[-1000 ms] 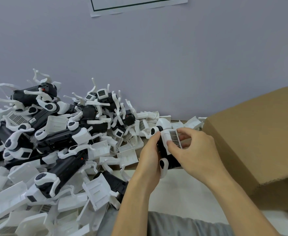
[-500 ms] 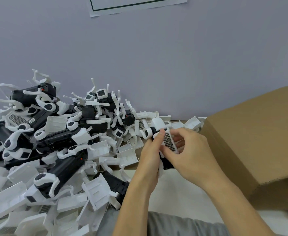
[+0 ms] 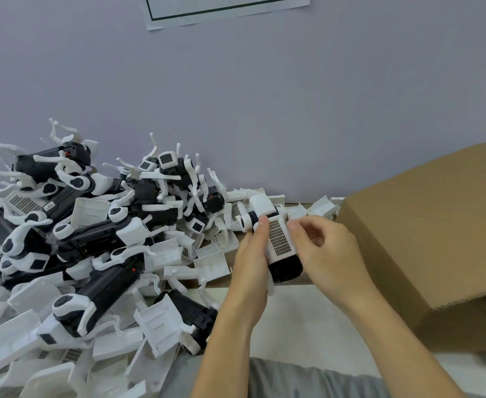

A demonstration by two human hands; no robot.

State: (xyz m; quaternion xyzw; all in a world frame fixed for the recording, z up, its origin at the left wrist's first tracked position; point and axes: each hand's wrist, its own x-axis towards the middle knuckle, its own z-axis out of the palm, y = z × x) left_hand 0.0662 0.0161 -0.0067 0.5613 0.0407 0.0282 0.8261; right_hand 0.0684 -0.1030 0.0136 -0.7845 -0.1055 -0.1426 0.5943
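Since the earlier frame the right hand has slid off the grille and now pinches the toy at its side. The left hand grips it above the worktop, beside the cardboard box.

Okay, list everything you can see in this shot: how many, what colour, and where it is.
black plastic toy body with white grille panel: one, black and white, centre, held between both hands
heap of assembled black-and-white plastic toy bodies: too many to count, left, against the wall
loose white plastic shell panels: many, white, scattered around the heap
brown cardboard box: one, brown, right
white paper sheet with a dark border: one, white, on the wall, top edge
lilac-grey wall: one, behind everything
pale tabletop: one, whitish, under the hands
grey cloth garment: one, grey, bottom edge
left hand: one, grips the toy body's left side
right hand: one, pinches its right side
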